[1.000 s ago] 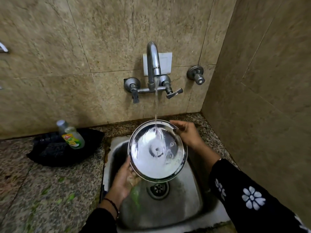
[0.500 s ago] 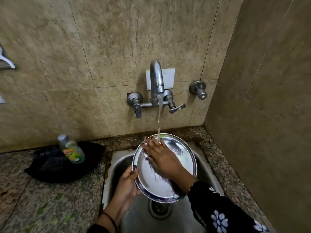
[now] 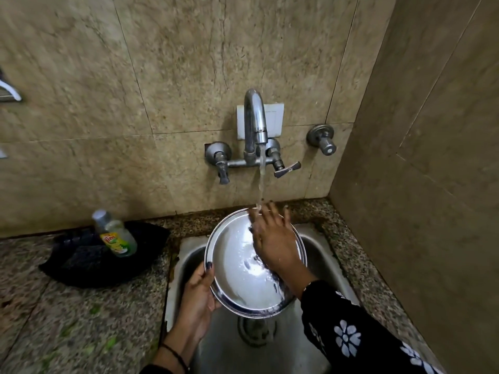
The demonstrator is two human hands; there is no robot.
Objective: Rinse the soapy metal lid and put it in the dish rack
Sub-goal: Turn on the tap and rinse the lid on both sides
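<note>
Round shiny steel lid [image 3: 243,268] is over the steel sink [image 3: 318,255], tilted with its far edge up under the tap stream [image 3: 260,184], likely so water sheets down and off the near rim. Left hand [image 3: 198,298] clamps the near-left rim, thumb on top. Right hand [image 3: 272,244] lies flat and open on the face, gripping nothing, probably rubbing suds off. Surface is wet and mirror-bright; no foam visible. No dish rack in view.
</note>
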